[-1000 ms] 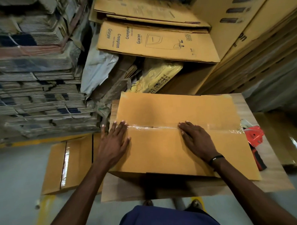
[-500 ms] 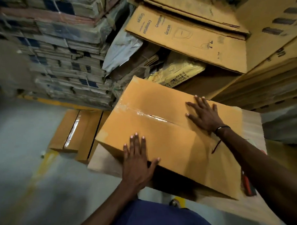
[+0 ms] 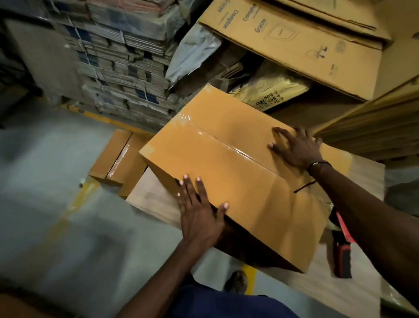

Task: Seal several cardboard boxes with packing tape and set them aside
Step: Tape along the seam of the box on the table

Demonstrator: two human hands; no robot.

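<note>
The taped cardboard box [image 3: 230,172] lies skewed on the wooden table [image 3: 153,204], under both hands. The left hand [image 3: 199,214] lies flat on its near edge, fingers straight; the right hand [image 3: 297,149] presses its far side, fingers spread.

Dim rm: grey concrete floor [image 3: 50,214] w/ yellow line [image 3: 101,116], bundled cardboard stacks [image 3: 127,66] behind, wooden table [image 3: 153,204].

At the upper right of your frame, the flattened carton [image 3: 294,42] reads "Crompton" and "Gracee".
</note>
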